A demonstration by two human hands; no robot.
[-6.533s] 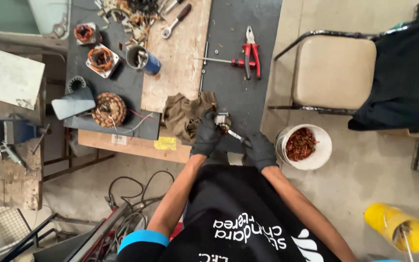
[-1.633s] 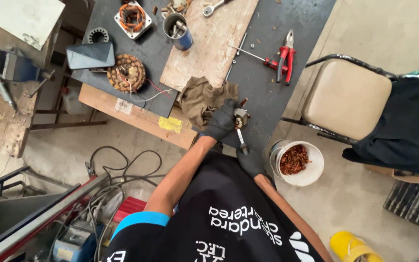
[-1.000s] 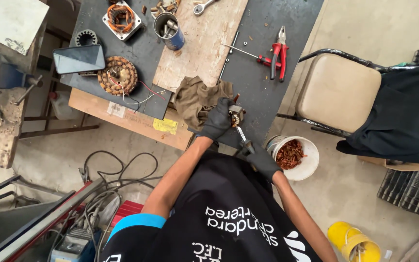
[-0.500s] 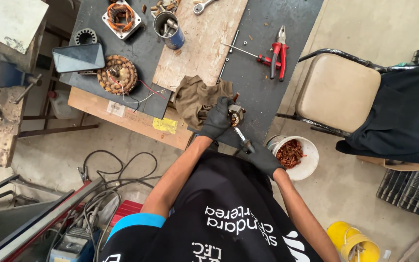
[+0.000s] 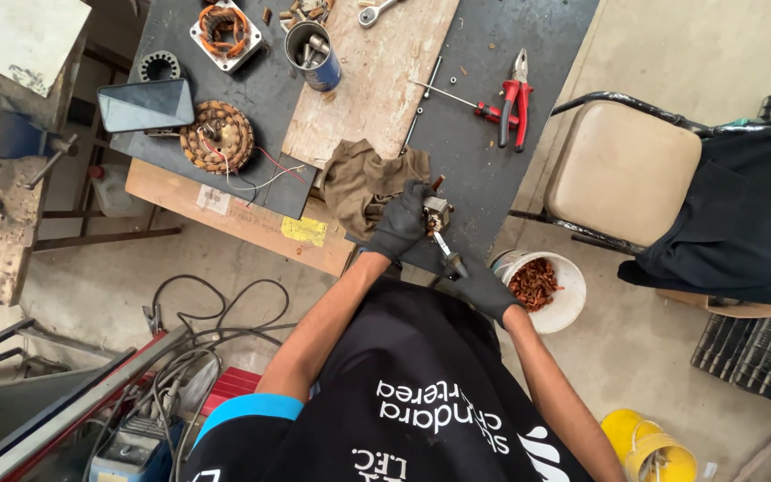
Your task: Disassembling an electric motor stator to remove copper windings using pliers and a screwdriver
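I am standing over a dark workbench [image 5: 484, 170] with a bare wooden board [image 5: 377, 80] laid along its middle and a lighter plank [image 5: 234, 223] jutting out at the near edge. The floor is plain concrete; black cables [image 5: 198, 312] loop over it beside a machine that the frame cuts off at the lower left.

My left hand [image 5: 401, 220], in a black glove, is closed around a small metal part [image 5: 436, 212] at the bench edge, right beside a crumpled brown rag [image 5: 363, 178]. My right hand [image 5: 485, 290], gloved too, grips a slim tool [image 5: 446, 254] whose tip meets that part; I cannot tell what kind of tool it is.

Further up lie red-handled pliers [image 5: 515, 107], a screwdriver [image 5: 457, 96], a blue tin [image 5: 312, 54] of bits, a copper-wound stator [image 5: 216, 136] and a phone [image 5: 146, 104]. A white bucket [image 5: 564, 308] of copper scrap sits on the floor beside a beige padded chair [image 5: 622, 174].

The small part is mostly hidden under my fingers. A dark garment [image 5: 742, 214] on the right is cut off.
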